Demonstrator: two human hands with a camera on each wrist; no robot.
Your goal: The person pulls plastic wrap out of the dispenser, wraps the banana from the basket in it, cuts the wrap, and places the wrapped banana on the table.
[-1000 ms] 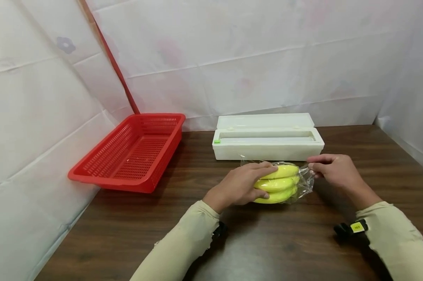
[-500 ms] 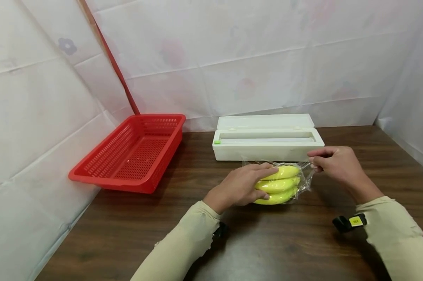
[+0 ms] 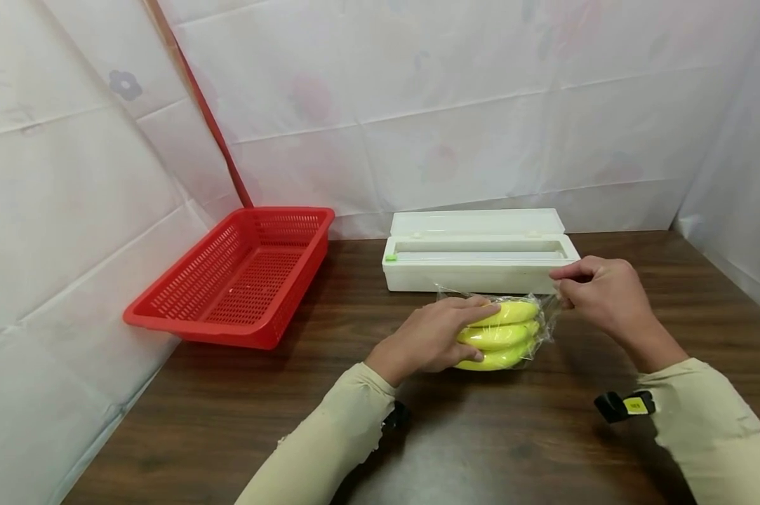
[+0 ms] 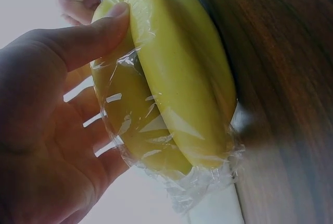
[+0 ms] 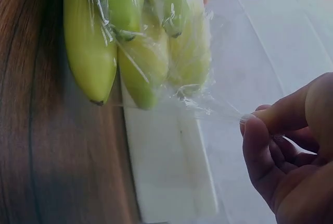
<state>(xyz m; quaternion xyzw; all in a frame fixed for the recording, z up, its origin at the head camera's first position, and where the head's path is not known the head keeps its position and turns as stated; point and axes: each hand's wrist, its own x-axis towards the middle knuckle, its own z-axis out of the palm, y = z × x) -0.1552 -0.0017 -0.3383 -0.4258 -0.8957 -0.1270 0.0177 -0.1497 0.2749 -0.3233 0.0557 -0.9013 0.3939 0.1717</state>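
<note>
Since a second ago, the right hand (image 3: 597,294) has risen, drawing the cling film (image 5: 208,104) taut from the three bananas (image 3: 498,334); thumb and forefinger pinch its edge. Only the right wrist view shows that stretched sheet clearly. Beside it, the left hand (image 3: 431,337) clasps the bunch, thumb curled over one banana in the left wrist view. Beyond both hands sits one white dispenser box (image 3: 481,261); far left, one red basket (image 3: 241,277).
</note>
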